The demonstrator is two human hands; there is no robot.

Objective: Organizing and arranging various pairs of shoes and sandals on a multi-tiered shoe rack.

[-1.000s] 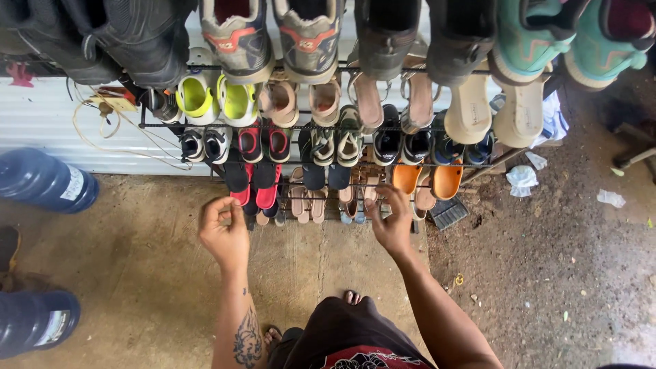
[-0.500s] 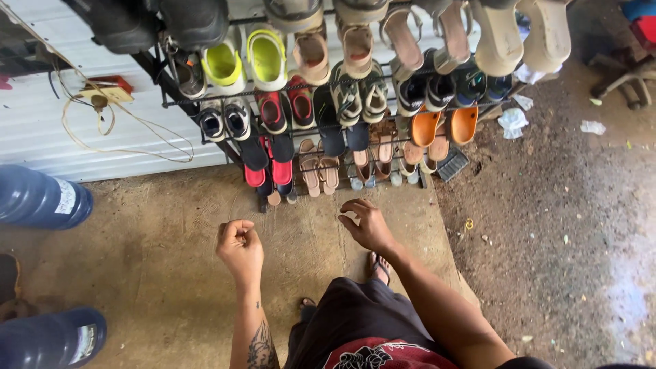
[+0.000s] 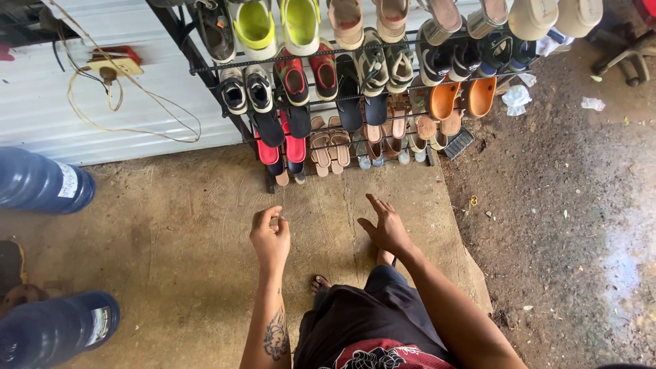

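My left hand point(image 3: 270, 238) hangs over the bare concrete floor point(image 3: 184, 232), fingers loosely curled, holding nothing. My right hand point(image 3: 387, 225) is beside it, fingers spread and pointing toward the shoe rack point(image 3: 205, 65), also with nothing in it. Both hands are well short of the rack. The black wire rack stands against a white corrugated wall and carries several pairs: red and black slippers point(image 3: 281, 147), tan sandals point(image 3: 329, 143), orange clogs point(image 3: 461, 98), lime clogs point(image 3: 277, 22) and sneakers. My toes point(image 3: 319, 283) show below my hands.
Two blue water jugs point(image 3: 42, 183) point(image 3: 55, 329) lie at the left. A cord and a socket block point(image 3: 109, 65) hang on the wall. Crumpled white scraps point(image 3: 514, 98) lie on the dark dirt ground to the right of the concrete slab.
Both hands have drawn back from the rack's bottom shelf toward my body. The view has pulled away, so the rack now sits higher and farther off.
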